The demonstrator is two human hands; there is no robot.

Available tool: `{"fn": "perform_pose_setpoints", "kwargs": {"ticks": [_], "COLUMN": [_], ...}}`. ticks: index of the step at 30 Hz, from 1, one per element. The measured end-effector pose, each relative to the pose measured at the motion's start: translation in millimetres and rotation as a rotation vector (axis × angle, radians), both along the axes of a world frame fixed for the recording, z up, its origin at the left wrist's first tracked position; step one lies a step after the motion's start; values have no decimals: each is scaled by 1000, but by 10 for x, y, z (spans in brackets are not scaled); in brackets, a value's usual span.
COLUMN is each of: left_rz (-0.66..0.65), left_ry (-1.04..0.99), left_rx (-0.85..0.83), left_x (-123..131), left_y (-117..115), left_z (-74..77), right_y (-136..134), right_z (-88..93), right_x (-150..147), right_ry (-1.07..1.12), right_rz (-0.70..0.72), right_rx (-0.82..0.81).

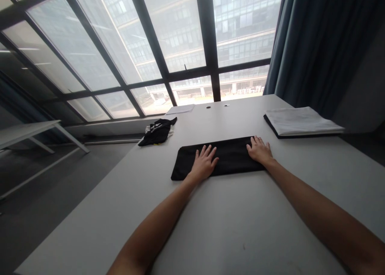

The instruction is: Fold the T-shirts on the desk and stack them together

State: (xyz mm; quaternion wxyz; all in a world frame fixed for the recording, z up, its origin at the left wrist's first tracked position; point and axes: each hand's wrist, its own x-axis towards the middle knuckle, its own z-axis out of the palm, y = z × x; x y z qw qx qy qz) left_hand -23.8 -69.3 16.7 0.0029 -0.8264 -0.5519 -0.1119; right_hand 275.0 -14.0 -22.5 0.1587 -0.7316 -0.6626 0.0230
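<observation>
A black cloth, folded into a long flat rectangle, lies crosswise on the white table. My left hand rests palm down on its left half with the fingers spread. At the cloth's right end my right hand lies flat, its fingers slightly apart. Neither hand grips anything; both touch the top of the fabric.
Folded white cloth lies over a black one at the right. A crumpled black item with white parts sits at the left edge, with white sheets behind it. Windows and a dark curtain stand beyond the table.
</observation>
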Motion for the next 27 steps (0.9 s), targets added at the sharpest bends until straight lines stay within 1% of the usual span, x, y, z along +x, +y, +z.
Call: {"fn": "perform_pose_setpoints", "kwargs": {"ticks": [2,4,6,9,12,15,17,21,24,27], "left_rz": [-9,20,39,-12,-78,-85,-92,-168,-174,-161], "left_ry": [18,-5,-45,-67,-4,43,16,-95,-121,-160], "left_rx": [-81,-110,-76,-8,-69,-165,-168,-137,-241,-354], "left_x": [75,78,41,-18,-36,-41,-65,-202,-320,-368], "left_y": [-64,-79,-73,-76,-105,-122,-111,-48,9,38], "left_z": [-32,-12,43,100,59,17,56,232,297,292], "right_y": [-4,-7,-6,-2,-2,-5,-5,4,19,30], "right_z": [10,20,24,21,20,24,24,14,2,-2], "right_x": [-2,-7,-11,-13,-16,-21,-24,-33,-39,-44], "right_ry": [0,-4,-5,-7,-8,-13,-17,-24,-23,-16], "right_rz": [3,-1,-5,-4,-3,-4,-5,-13,-10,-14], "right_rx": [-4,-12,-20,-19,-17,-22,-25,-21,-22,-32]}}
